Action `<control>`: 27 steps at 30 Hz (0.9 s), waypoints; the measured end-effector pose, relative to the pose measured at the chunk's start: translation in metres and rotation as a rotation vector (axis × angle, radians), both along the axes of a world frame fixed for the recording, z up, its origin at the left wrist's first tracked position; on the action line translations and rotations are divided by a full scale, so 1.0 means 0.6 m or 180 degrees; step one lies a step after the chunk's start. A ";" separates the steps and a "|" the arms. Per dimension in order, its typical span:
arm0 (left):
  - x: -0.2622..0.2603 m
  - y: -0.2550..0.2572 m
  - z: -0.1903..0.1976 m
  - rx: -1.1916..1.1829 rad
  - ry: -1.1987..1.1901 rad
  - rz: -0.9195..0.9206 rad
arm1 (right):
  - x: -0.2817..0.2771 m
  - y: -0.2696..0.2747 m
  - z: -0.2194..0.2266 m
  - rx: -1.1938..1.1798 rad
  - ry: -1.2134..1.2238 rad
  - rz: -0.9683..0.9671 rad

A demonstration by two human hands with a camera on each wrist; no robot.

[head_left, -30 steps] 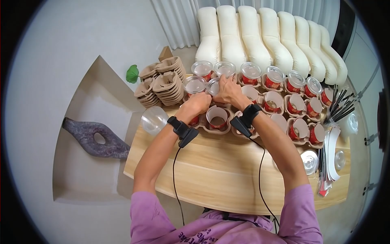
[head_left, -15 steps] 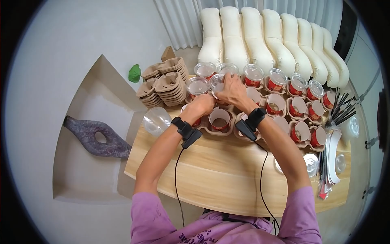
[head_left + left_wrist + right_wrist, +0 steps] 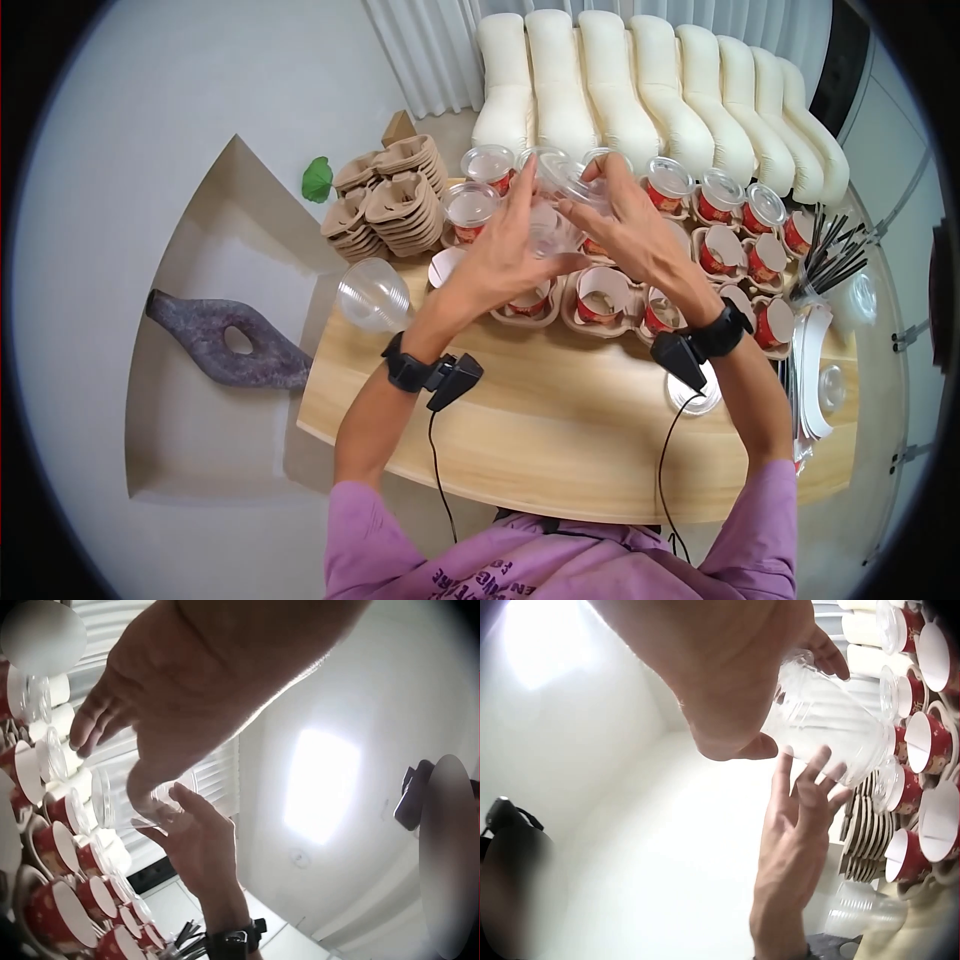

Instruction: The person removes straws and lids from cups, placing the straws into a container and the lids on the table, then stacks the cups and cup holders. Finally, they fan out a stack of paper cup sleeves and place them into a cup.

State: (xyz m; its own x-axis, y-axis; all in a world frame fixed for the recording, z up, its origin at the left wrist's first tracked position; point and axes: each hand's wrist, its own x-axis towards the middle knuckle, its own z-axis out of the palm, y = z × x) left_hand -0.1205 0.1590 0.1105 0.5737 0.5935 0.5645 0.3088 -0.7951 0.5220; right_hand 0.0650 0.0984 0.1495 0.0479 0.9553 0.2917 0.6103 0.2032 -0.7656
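In the right wrist view my right hand (image 3: pixel 727 682) curves its fingers and thumb around a clear plastic cup (image 3: pixel 829 724), tilted and held in the air. My left hand (image 3: pixel 799 825) has its fingers spread, with fingertips right at the cup's lower side. From the head view, the left hand (image 3: pixel 500 255) and right hand (image 3: pixel 635 225) face each other above the cup rows, see-through plastic between them. Red paper cups (image 3: pixel 720 250) sit below in brown pulp carriers (image 3: pixel 520 318). Several, such as the red cup (image 3: pixel 468 205), carry clear plastic tops. The hands hide some of the cups.
Stacked pulp carriers (image 3: pixel 405 205) stand at the back left, with a nested stack of clear cups (image 3: pixel 373 295) lying nearby. Black straws (image 3: pixel 830 255), white paper strips (image 3: pixel 812 370) and clear lids (image 3: pixel 693 390) lie on the right. A cream sofa (image 3: pixel 610 90) is behind the table.
Both hands have risen from the carrier near the stacked carriers and moved somewhat right. The clear plastic cup is now up between them. The left hand's fingers have straightened.
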 end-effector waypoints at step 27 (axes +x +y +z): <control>-0.156 -0.120 -0.037 -0.0932 -0.1699 -0.0105 | 0.193 -0.302 -0.121 -0.1078 0.1393 -0.0810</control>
